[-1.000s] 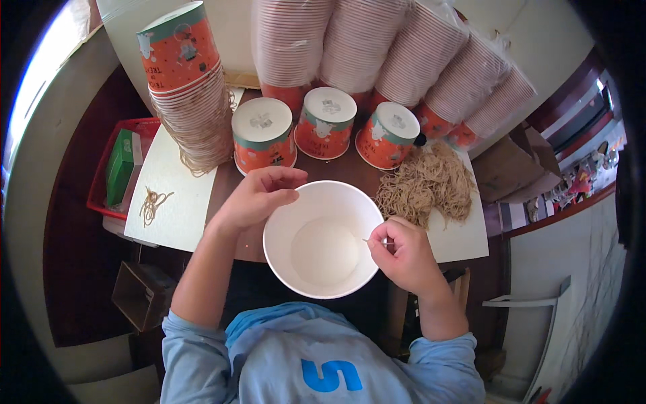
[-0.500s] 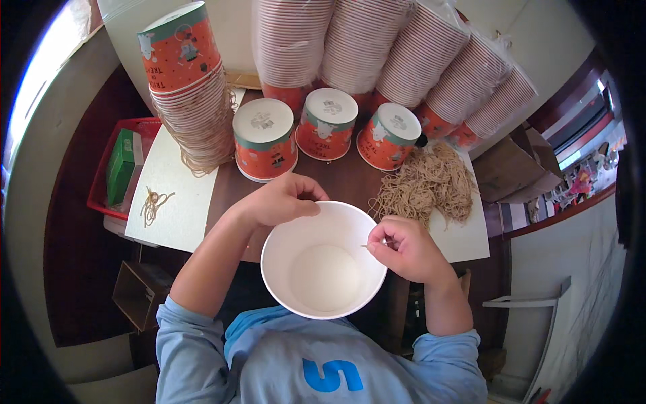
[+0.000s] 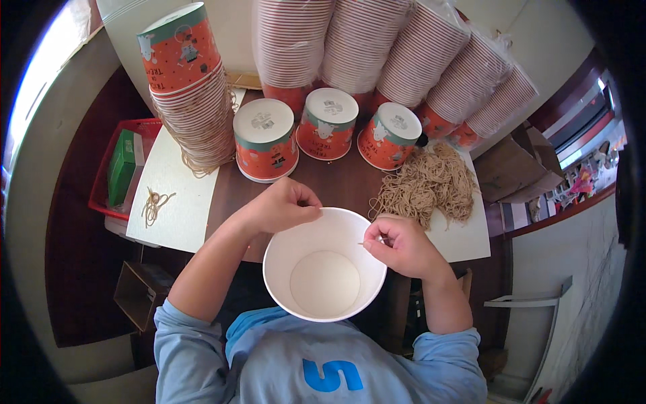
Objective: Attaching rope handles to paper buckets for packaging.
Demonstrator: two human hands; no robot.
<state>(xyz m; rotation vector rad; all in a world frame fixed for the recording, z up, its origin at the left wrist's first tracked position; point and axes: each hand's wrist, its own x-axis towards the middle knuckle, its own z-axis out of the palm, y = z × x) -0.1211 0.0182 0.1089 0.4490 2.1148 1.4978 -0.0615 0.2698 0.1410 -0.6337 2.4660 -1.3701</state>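
A white-lined paper bucket [image 3: 325, 279] is tilted with its mouth toward me, between my lap and the table's front edge. At its far rim my left hand [image 3: 286, 205] is closed, thumb and forefinger pinching at the edge; its other fingers are hidden. My right hand [image 3: 402, 248] is closed in a pinch at the right wall, its fingertips just inside the rim. A thin, pale cord end pokes out from those fingertips. Whether it passes through the wall cannot be seen. The bucket's inside holds nothing visible.
Three orange buckets [image 3: 328, 124] stand upside down on the brown table [image 3: 296, 192]. A tall bucket stack [image 3: 192, 101] with cords rises at left; plastic-wrapped stacks [image 3: 367, 47] line the back. Tan cords [image 3: 431, 185] are heaped right. A red crate [image 3: 101, 182] holds a green box.
The bucket has shifted slightly down, tilting a little. My left hand has slid down slightly at the rim, and my right hand has moved slightly left, still pinching.
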